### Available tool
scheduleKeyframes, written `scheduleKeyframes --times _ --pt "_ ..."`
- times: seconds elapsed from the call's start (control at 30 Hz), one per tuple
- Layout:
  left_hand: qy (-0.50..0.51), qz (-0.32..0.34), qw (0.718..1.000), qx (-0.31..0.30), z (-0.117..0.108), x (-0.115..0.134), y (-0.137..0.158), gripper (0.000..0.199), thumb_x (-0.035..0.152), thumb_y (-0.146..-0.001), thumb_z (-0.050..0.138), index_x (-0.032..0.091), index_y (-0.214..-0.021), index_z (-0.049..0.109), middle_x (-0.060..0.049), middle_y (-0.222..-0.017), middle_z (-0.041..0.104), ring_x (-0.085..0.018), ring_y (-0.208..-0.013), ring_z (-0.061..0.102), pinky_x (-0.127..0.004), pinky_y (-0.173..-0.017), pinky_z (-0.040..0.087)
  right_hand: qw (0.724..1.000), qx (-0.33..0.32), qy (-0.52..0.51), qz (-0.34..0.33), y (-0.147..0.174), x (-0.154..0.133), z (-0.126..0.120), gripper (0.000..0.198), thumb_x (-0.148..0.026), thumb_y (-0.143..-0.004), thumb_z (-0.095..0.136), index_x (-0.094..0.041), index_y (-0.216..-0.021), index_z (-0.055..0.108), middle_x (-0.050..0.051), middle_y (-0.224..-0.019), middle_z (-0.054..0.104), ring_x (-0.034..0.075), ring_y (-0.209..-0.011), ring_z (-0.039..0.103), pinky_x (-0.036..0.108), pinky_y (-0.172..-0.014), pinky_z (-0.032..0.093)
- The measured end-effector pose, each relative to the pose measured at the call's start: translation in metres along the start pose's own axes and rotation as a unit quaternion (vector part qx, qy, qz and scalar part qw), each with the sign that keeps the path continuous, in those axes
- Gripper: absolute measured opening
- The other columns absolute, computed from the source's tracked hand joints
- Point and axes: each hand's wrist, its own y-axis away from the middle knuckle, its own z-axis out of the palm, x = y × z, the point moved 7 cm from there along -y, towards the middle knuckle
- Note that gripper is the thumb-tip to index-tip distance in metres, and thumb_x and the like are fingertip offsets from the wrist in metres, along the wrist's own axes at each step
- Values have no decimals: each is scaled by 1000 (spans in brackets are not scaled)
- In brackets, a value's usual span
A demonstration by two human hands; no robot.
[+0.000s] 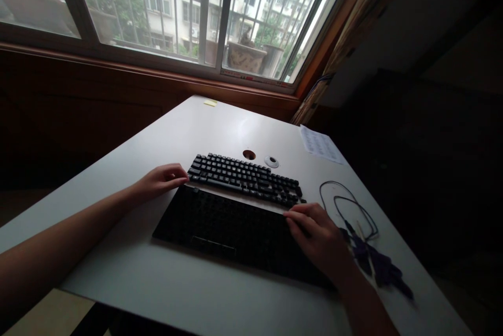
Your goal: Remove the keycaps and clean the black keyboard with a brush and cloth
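Note:
A black keyboard base lies flat on the white table, its surface too dark to make out in detail. Just behind it, rows of loose black keycaps are laid out in keyboard order. My left hand is closed, its fingertips together at the left end of the keycaps, by the base's far left corner. Over the base's far right part, my right hand pinches thumb and fingers together near the right end of the keycap rows. Whatever either pinch holds is hidden or too small to name.
Right of the base lie a black cable and a dark purple cloth. A printed paper sheet rests at the table's right edge. Behind the keycaps are a round table hole and a ring-shaped cover.

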Motion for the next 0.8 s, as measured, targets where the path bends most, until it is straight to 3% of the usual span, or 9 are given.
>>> scheduleKeyframes --times 0.17,0.33,0.53,0.8 --pt "-12 58 998 -20 6 3 3 26 40 -98 59 17 -98 70 -5 -93 62 -15 -80 58 -25 -69 47 993 -75 -52 -72 -47 -65 42 23 -18 -97 58 -21 -118 67 9 -108 66 22 -98 60 41 -89 55" --pt "-60 87 993 -44 11 7 5 24 40 -97 62 18 -102 72 -6 -96 60 -14 -81 55 -23 -69 46 986 -127 -63 -87 -79 -101 97 34 -27 -98 60 -22 -131 62 10 -124 63 26 -112 57 44 -97 55" --pt "-93 115 988 -41 12 7 5 24 41 -95 63 20 -103 72 -6 -96 61 -18 -90 57 -26 -78 48 985 -154 -63 -46 -90 -108 139 50 -40 -98 60 -21 -143 53 12 -141 55 29 -126 51 48 -110 47" --pt "-110 127 986 -19 17 7 3 25 42 -93 66 20 -104 72 -7 -97 62 -19 -92 58 -29 -82 49 982 -170 -80 -13 -88 -104 146 53 -45 -100 55 -26 -149 48 9 -141 56 28 -124 51 48 -109 45"
